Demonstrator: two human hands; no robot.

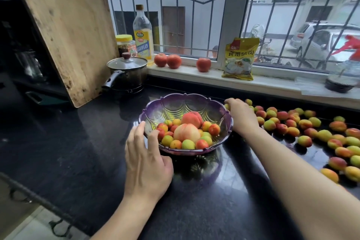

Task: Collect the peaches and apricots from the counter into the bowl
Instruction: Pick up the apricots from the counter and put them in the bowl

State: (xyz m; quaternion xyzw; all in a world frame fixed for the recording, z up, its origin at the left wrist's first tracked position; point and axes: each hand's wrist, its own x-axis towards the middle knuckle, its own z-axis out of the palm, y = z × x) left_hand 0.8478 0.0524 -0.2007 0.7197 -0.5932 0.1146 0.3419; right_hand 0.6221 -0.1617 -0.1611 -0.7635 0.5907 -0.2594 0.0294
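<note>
Counter (pixel 81 142), black and glossy, lies under both hands and carries everything else. Leaning upright well beyond the left hand (pixel 148 163) is a big wooden cutting board (pixel 66 31), and just to the right of its foot sits a lidded pot (pixel 127 73). Between the two hands stands the purple scalloped bowl (pixel 224 121); the left hand is at its near left side, fingers straight and spread, their tips touching the rim, holding nothing. Inside the bowl, just past those fingertips, lie two peaches (pixel 187 132) ringed by small apricots (pixel 188 144). The right hand (pixel 242 118) is at the far right edge of the bowl, back turned up, its fingers curled down over a yellowish apricot (pixel 226 106) at their tips; whether it is actually gripped I cannot tell. To the right of that hand many more loose apricots (pixel 304 140) are scattered over the counter. Beyond the right hand, on the windowsill (pixel 272 82), stands a yellow packet (pixel 240 58); farther left along the sill are three red fruits (pixel 203 64), a tall clear bottle (pixel 143 33) and a yellow-lidded jar (pixel 125 45).
</note>
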